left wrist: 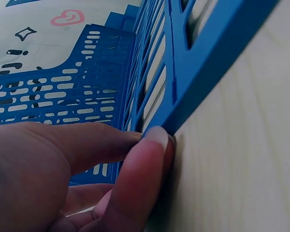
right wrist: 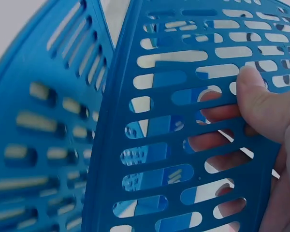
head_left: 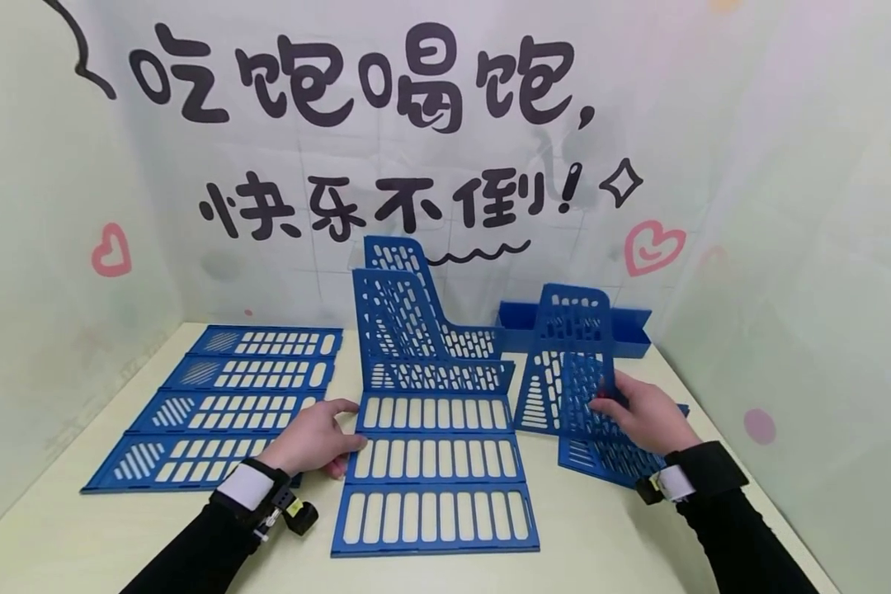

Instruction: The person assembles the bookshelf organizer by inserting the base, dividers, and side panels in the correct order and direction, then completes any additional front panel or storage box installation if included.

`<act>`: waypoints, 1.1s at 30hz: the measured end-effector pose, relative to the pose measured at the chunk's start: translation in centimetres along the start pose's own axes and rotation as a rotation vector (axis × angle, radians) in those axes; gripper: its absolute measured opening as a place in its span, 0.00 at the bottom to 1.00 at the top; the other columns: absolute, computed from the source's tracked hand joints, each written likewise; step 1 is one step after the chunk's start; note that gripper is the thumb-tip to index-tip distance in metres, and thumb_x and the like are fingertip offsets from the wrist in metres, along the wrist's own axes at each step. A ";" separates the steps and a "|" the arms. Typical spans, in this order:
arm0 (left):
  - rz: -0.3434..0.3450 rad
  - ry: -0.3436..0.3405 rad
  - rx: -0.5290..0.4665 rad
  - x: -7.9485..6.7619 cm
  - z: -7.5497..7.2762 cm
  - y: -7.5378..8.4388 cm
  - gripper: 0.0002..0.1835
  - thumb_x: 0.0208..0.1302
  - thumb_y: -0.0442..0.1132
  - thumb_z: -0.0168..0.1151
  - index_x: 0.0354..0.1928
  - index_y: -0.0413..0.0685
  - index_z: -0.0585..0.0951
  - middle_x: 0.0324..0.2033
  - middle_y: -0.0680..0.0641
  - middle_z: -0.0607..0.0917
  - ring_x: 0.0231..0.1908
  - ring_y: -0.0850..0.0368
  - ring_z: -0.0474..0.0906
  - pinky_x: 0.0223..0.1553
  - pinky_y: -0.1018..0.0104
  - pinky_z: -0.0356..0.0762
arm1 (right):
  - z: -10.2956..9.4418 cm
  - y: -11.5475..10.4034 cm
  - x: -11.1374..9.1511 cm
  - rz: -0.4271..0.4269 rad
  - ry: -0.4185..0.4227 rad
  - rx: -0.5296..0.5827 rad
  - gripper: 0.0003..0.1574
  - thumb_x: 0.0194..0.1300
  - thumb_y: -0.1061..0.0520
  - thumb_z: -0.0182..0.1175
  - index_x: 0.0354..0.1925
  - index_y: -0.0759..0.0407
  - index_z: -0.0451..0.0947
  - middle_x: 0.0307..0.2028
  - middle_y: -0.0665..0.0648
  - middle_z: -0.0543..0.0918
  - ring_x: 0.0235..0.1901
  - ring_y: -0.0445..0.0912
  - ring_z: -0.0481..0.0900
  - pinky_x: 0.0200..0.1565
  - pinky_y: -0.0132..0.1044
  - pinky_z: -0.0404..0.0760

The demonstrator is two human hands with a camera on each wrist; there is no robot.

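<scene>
My left hand [head_left: 312, 437] is at the left edge of a flat blue panel [head_left: 438, 434] with rows of long slots. In the left wrist view its thumb and fingers pinch that panel's edge [left wrist: 198, 82] close over the tabletop. Perforated blue file-rack dividers [head_left: 364, 285] stand upright at the far end of the slotted panel. My right hand [head_left: 649, 417] grips another perforated divider [head_left: 609, 346] by its right edge and holds it upright. The right wrist view shows the thumb on the near face and the fingers behind, partly visible through the holes.
A joined blue panel [head_left: 144, 433] with several slotted sections lies flat on the left. Another perforated piece [head_left: 616, 470] lies beneath my right hand. At the back right stands a long blue tray [head_left: 631, 330]. Printed wall sheets [head_left: 327, 165] enclose the table [head_left: 431, 573] on three sides.
</scene>
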State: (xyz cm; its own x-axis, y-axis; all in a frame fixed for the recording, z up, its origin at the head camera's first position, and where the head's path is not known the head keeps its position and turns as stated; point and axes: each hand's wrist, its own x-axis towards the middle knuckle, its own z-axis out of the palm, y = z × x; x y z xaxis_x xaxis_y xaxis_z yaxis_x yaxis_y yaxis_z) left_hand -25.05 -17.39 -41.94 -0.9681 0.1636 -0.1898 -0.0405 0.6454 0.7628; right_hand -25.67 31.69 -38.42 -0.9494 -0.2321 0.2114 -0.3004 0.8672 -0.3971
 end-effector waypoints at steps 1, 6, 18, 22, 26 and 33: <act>-0.003 -0.001 -0.003 -0.1 0.1 0.0 0.34 0.74 0.37 0.72 0.77 0.35 0.73 0.18 0.46 0.85 0.15 0.57 0.82 0.22 0.63 0.83 | 0.3 -0.1 0.1 0.005 -0.010 -0.001 0.08 0.79 0.55 0.67 0.46 0.55 0.77 0.33 0.50 0.81 0.33 0.44 0.76 0.35 0.37 0.70; 0.008 -0.003 0.003 -0.2 0.2 -0.1 0.35 0.74 0.37 0.72 0.77 0.33 0.73 0.19 0.46 0.85 0.15 0.56 0.82 0.22 0.62 0.84 | 0.8 -0.1 0.2 0.011 -0.040 -0.006 0.10 0.79 0.54 0.68 0.51 0.56 0.79 0.37 0.51 0.87 0.35 0.46 0.79 0.41 0.41 0.81; 0.041 -0.087 0.088 -0.4 -0.3 -0.1 0.43 0.68 0.36 0.78 0.79 0.29 0.69 0.23 0.47 0.85 0.19 0.55 0.84 0.26 0.64 0.82 | 0.8 -0.2 -0.4 -0.168 -0.080 -0.082 0.06 0.77 0.60 0.67 0.50 0.55 0.88 0.44 0.52 0.95 0.44 0.49 0.94 0.52 0.47 0.91; 0.063 -0.088 0.121 -0.3 -0.3 -0.2 0.43 0.69 0.37 0.77 0.79 0.27 0.68 0.22 0.47 0.83 0.19 0.54 0.83 0.24 0.66 0.71 | 1.8 -1.7 0.4 -0.197 -0.109 -0.079 0.07 0.80 0.57 0.65 0.53 0.54 0.86 0.45 0.52 0.94 0.45 0.49 0.93 0.52 0.48 0.90; 0.070 -0.088 0.109 -0.2 -0.2 -0.3 0.42 0.69 0.37 0.76 0.79 0.27 0.68 0.23 0.47 0.81 0.20 0.54 0.82 0.24 0.67 0.69 | 1.8 -2.9 1.5 -0.167 -0.114 -0.108 0.04 0.80 0.56 0.65 0.49 0.53 0.85 0.41 0.50 0.91 0.38 0.43 0.86 0.48 0.48 0.89; 0.071 -0.085 0.097 -0.1 -0.2 -0.2 0.42 0.70 0.36 0.76 0.79 0.27 0.68 0.22 0.48 0.79 0.20 0.55 0.81 0.23 0.68 0.67 | 1.5 -3.2 2.5 -0.202 -0.094 -0.133 0.07 0.79 0.57 0.66 0.51 0.55 0.88 0.42 0.53 0.94 0.44 0.51 0.93 0.54 0.54 0.90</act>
State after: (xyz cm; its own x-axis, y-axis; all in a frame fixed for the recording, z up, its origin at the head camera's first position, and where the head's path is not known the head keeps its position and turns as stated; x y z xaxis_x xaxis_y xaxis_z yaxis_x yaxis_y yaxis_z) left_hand -24.97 -17.65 -41.97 -0.9432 0.2713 -0.1916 0.0558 0.6982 0.7137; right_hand -27.18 27.65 -37.97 -0.8774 -0.4412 0.1882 -0.4763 0.8479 -0.2329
